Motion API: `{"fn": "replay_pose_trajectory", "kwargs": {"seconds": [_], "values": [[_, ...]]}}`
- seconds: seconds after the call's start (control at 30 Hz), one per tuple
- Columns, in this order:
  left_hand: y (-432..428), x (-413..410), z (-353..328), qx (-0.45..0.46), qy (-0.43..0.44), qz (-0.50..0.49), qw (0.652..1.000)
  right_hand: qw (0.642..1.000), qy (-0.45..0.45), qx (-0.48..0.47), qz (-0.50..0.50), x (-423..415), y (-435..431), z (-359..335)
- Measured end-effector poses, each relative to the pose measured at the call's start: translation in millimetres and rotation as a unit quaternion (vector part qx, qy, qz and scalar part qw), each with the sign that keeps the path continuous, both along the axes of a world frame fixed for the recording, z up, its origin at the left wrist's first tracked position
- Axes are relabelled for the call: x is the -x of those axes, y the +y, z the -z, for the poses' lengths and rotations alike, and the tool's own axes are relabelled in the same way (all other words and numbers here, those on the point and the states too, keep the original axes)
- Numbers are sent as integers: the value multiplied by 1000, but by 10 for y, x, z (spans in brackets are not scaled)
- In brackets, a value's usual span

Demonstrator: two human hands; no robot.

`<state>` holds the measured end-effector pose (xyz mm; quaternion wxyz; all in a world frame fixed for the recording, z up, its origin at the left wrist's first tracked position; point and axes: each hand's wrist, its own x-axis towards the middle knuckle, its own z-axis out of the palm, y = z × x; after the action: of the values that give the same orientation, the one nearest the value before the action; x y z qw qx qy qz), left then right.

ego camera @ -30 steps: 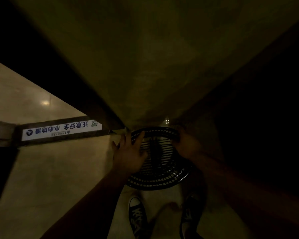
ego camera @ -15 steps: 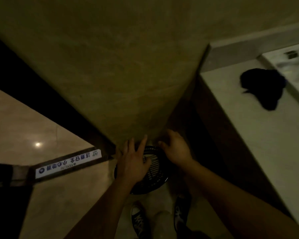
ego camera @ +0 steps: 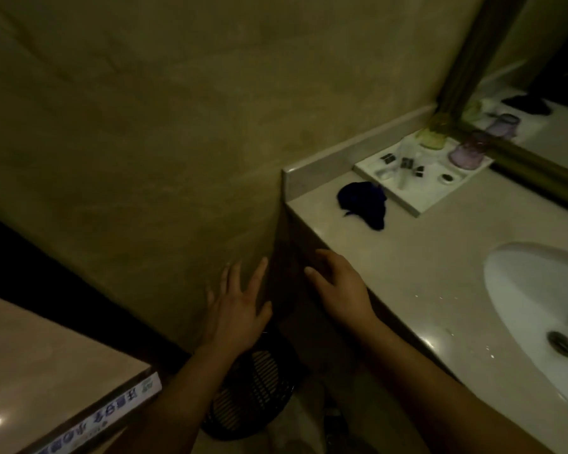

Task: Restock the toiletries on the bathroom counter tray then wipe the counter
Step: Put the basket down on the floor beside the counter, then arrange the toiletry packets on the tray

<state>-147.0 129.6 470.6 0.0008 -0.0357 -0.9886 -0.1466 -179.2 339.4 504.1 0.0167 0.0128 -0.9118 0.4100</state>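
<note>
Little of the job looks done, as far as this dim view tells: the white tray [ego camera: 418,195] sits at about 2 o'clock in the view, at the back of the bench [ego camera: 417,273] by the mirror [ego camera: 551,126], and carries a green cup [ego camera: 433,138], a purple cup [ego camera: 467,154] and a few small dark-capped toiletries [ego camera: 406,163] too small to name, so whether it is fully stocked cannot be told. A dark cloth [ego camera: 363,200] lies crumpled on the bench, just at 8 o'clock of the tray and touching its edge, with no hand on it. Bright specks, likely water drops, show on the bench near the sink [ego camera: 535,290] at 4 o'clock, so wiping seems not yet begun. Both hands are empty, fingers spread wide: the left hand [ego camera: 240,309] hovers over a black wastebasket [ego camera: 250,391] on the floor at 6 o'clock, the right hand [ego camera: 340,286] at the bench's front corner, contact uncertain. What is left: restocking, then the wipe
</note>
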Motion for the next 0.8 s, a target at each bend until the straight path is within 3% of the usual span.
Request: {"fn": "replay_pose_trajectory", "kwargs": {"seconds": [0.37,0.8], "values": [[754,511,-392,10,24,70,997,993,9,49,108,97,704,-324],[1715,1338,-430,51,-2,100,994,992,-29,52,111,608,1765,-236]]}}
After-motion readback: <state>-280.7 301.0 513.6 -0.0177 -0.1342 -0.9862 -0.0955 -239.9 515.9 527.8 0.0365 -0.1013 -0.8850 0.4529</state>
